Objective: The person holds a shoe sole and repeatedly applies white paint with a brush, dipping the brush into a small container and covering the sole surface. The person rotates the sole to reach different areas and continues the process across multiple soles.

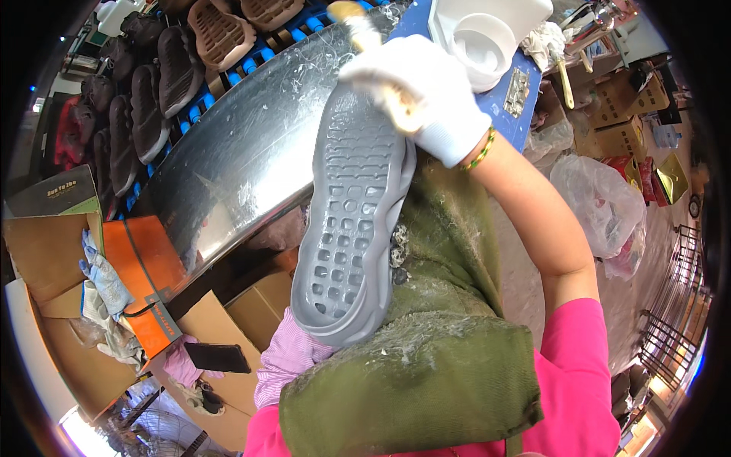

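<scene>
A grey shoe sole point(352, 206) stands slanted in front of me, its treaded side with rows of square recesses facing me. My left arm, in a pink checked sleeve point(293, 354), reaches behind its lower end; the left hand itself is hidden by the sole. At the upper end is my right hand point(422, 87) in a white glove with yellowish stains, fingers closed. From it sticks out a tan-and-white brush-like tool point(355, 23), smeared by motion. Whether the tool touches the sole I cannot make out.
A shiny metal sheet point(244, 145) borders a roller rack holding several dark soles point(179, 68) and brown ones point(221, 32). White container point(483, 46) stands on the blue surface. Open cartons point(61, 305), gloves point(106, 278) and a phone point(218, 357) lie left; plastic bags point(598, 202) right.
</scene>
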{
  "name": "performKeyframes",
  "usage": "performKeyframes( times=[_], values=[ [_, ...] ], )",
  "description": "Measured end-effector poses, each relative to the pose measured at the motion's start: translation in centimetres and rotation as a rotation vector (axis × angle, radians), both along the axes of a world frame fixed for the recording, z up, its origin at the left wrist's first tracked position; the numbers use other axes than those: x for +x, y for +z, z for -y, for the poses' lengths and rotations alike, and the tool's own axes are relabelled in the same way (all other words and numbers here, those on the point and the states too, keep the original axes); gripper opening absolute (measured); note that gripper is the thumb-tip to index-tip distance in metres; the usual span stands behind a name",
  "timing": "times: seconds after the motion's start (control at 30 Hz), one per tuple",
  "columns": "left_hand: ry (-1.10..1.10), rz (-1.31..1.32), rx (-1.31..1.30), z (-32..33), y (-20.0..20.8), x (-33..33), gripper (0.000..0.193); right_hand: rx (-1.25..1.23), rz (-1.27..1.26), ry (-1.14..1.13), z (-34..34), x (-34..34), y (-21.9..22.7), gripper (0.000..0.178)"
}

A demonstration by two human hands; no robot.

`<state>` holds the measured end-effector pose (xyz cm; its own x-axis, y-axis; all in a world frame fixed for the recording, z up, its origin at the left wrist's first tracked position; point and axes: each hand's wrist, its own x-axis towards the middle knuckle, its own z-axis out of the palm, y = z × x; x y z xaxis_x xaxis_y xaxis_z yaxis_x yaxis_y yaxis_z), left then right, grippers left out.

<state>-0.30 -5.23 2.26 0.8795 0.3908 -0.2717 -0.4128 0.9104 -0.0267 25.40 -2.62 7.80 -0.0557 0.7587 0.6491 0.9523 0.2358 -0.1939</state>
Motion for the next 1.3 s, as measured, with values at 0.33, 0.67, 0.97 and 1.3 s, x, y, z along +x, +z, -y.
performKeyframes(
  times=[0.33,0.67,0.97,1.3],
  values=[
    [0.073,0.132,-0.350,1.7,0.2,1.6,0.047,0.013,-0.271,0.180,5.3,-6.9,0.9,0.022],
    [-0.159,0.010,0.265,1.0,2.2,3.1,0.047,0.251,-0.583,0.027,7.9,-3.9,2.5,0.033],
    [0.058,0.255,0.070,0.1,1.7,4.0,0.049,0.064,-0.241,0.219,7.6,-6.6,3.9,0.034],
    [0.107,0.005,0.201,1.3,1.9,-0.5,0.067,0.069,-0.964,0.095,0.2,11.3,9.2,0.040]
  ],
)
